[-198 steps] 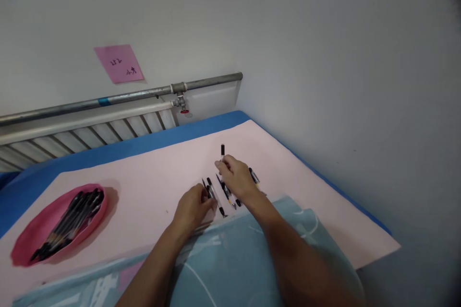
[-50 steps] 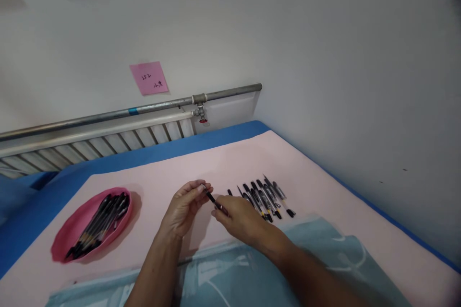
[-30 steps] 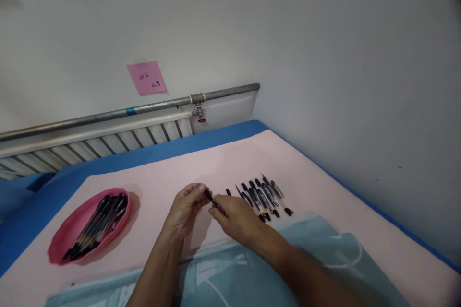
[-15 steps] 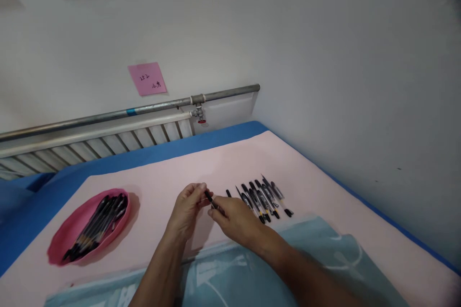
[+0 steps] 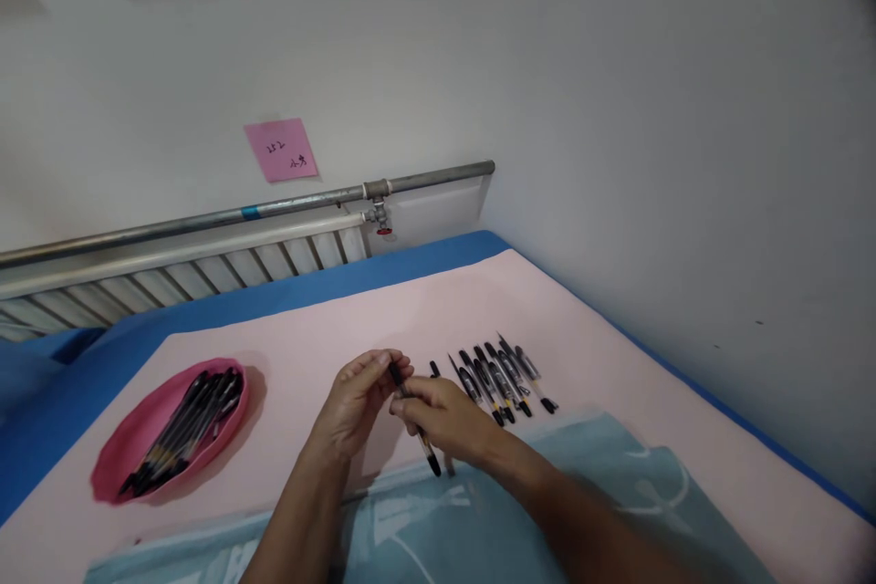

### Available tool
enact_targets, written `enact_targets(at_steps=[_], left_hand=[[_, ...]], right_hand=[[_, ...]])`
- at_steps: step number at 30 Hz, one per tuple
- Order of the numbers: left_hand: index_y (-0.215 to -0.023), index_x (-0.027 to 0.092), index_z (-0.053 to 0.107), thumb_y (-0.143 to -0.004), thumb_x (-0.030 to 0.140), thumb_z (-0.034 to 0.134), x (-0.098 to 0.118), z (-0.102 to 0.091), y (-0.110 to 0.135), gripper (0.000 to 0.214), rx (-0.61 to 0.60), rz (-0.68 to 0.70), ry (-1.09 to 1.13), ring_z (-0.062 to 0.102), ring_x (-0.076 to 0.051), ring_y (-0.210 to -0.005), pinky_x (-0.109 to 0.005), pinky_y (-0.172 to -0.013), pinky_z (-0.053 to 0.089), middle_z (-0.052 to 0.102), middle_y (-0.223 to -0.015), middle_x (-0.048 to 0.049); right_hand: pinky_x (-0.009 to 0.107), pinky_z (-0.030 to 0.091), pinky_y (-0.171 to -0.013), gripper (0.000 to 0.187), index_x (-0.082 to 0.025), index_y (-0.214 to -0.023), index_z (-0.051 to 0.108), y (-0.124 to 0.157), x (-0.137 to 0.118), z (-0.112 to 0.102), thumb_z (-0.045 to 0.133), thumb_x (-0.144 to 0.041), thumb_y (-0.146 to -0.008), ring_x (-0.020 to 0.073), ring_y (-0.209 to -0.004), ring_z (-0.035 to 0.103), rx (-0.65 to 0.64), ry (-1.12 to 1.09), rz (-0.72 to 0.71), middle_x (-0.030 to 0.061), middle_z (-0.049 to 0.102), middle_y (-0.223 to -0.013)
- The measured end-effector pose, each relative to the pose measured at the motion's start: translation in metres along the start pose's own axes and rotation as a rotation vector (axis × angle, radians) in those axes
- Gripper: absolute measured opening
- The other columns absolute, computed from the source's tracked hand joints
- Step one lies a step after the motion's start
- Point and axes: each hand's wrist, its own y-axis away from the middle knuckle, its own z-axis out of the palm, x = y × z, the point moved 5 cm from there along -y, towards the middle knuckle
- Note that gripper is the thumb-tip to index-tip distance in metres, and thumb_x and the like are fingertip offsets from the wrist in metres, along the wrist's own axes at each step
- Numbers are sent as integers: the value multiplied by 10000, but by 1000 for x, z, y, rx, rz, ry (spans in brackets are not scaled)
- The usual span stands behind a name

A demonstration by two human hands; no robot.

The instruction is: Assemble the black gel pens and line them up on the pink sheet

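A pen (image 5: 429,454) with a black, pointed end is held between my two hands above the pink surface. My left hand (image 5: 356,397) pinches its dark upper end. Around the middle of the barrel, the fingers of my right hand (image 5: 448,415) are closed, and the lower end sticks out below them, pointing toward me. Just right of my right hand lies a loose group of pen parts (image 5: 503,379), with clear barrels, black caps and thin tips. A small black piece (image 5: 434,369) lies at the left of that group, partly behind my right hand.
At the left, a pink oval basket (image 5: 113,447) holds several pens (image 5: 184,424). The pink sheet (image 5: 307,338) lies over a blue surface (image 5: 438,246). Teal patterned cloth (image 5: 602,465) covers the near edge. Behind are a radiator (image 5: 205,278), a pipe (image 5: 301,203) and walls.
The pen's lower end now shows beneath my right hand, where it was hidden before. My right hand has shifted slightly, while my left hand stays nearly in place.
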Motion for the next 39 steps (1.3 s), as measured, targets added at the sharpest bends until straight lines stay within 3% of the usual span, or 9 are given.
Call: enact_targets(at_steps=[4, 10, 16, 19, 22, 28, 31, 34, 39], left_hand=[[-889, 132, 665, -707, 360, 650, -2, -1, 1, 292, 15, -32, 2, 613, -175, -811, -300, -759, 450, 666, -895, -85], [-611, 134, 614, -663, 257, 700, 0, -4, 1, 159, 27, 22, -60, 599, -124, -714, -225, -694, 426, 639, -663, -19], [-864, 137, 666, -690, 371, 661, 0, -2, 2, 291, 21, -64, -68, 608, -170, -807, -285, -739, 438, 670, -876, -80], [-713, 142, 648, -668, 340, 688, -1, -4, 2, 207, 65, -29, -67, 606, -139, -727, -256, -696, 436, 662, -771, -43], [-595, 134, 612, -641, 239, 716, -1, -4, 1, 155, 25, -9, -50, 593, -113, -672, -228, -687, 425, 645, -673, -24], [-873, 141, 666, -690, 347, 668, -3, -3, 1, 276, 8, -92, -4, 612, -182, -825, -300, -763, 441, 665, -902, -77], [-697, 149, 647, -660, 327, 697, -3, -5, 1, 189, 80, -44, -25, 611, -150, -743, -259, -704, 440, 658, -740, -30], [-579, 135, 609, -620, 239, 731, -1, -5, 0, 165, 65, -5, -42, 603, -129, -715, -223, -688, 425, 635, -631, -14], [-825, 134, 667, -660, 331, 693, -4, -3, 1, 259, 44, -74, -19, 615, -167, -786, -283, -732, 442, 672, -854, -71]], right_hand=[[202, 337, -560, 205, -164, -632, 480, -1, -5, -1, 405, -225, -812, 90, -589, 471, -5, 13, -44, -21, 518, -615], [211, 325, -547, 195, -170, -628, 475, -2, -4, -4, 423, -223, -809, 98, -576, 459, 15, 101, -9, -29, 491, -574], [207, 333, -540, 194, -169, -645, 484, -2, -1, -3, 415, -235, -813, 96, -583, 472, 15, 78, -23, -21, 506, -629], [211, 323, -553, 188, -173, -649, 488, -1, -2, -4, 432, -247, -812, 99, -595, 463, 28, 125, -45, -23, 509, -631], [208, 326, -557, 190, -173, -638, 472, -1, -4, -2, 423, -228, -813, 101, -593, 463, -10, 103, -20, -27, 498, -589], [203, 320, -527, 195, -168, -646, 475, -2, -1, -2, 402, -222, -819, 93, -568, 461, -2, 114, -31, -23, 505, -606], [203, 316, -527, 172, -174, -667, 483, -2, 1, -2, 418, -231, -816, 93, -565, 456, 11, 131, -45, -30, 503, -597], [204, 330, -540, 188, -173, -654, 476, -2, 1, -2, 407, -229, -820, 95, -568, 464, -10, 88, -39, -30, 500, -589], [208, 333, -535, 202, -166, -634, 479, -2, 1, -3, 409, -227, -814, 97, -572, 477, 5, 86, -19, -21, 506, -609]])
